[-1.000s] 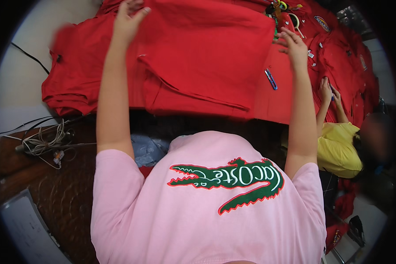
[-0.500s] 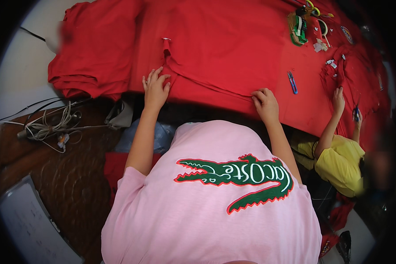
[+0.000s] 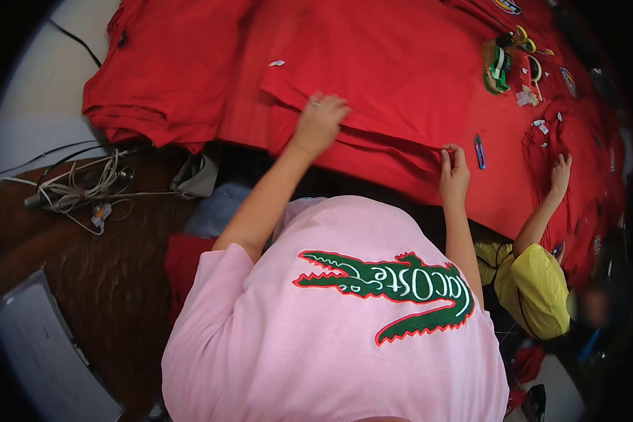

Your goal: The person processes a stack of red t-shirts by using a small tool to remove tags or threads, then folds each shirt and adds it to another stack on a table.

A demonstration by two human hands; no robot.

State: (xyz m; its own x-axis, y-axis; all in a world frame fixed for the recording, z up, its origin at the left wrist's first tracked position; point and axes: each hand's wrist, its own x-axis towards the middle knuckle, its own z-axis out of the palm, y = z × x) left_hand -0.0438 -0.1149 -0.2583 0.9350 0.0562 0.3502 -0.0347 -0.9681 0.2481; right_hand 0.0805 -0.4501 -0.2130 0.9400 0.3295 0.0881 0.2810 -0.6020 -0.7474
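Note:
A red garment [image 3: 380,84] with a small white label at its left end lies across the table in front of me. My right hand [image 3: 455,171] pinches its near edge at the right corner, lifting that edge a little. Over the left part of the same edge is my left hand [image 3: 319,125], slightly blurred, with its fingers stretched out on or just above the cloth. A ring shows on one of its fingers. Blue thread snips [image 3: 479,151] lie to the right of my right hand.
A stack of folded red cloth [image 3: 165,77] sits at the left. Far right are a green tape dispenser [image 3: 498,70], yellow-handled scissors [image 3: 524,41] and a tape roll [image 3: 535,69]. A co-worker in yellow [image 3: 534,292] handles red garments [image 3: 577,155]. Bundled cables [image 3: 84,179] hang at left.
My left hand has moved right along the cloth edge. My right hand now holds the edge up slightly, and the cloth's left end has opened out flatter.

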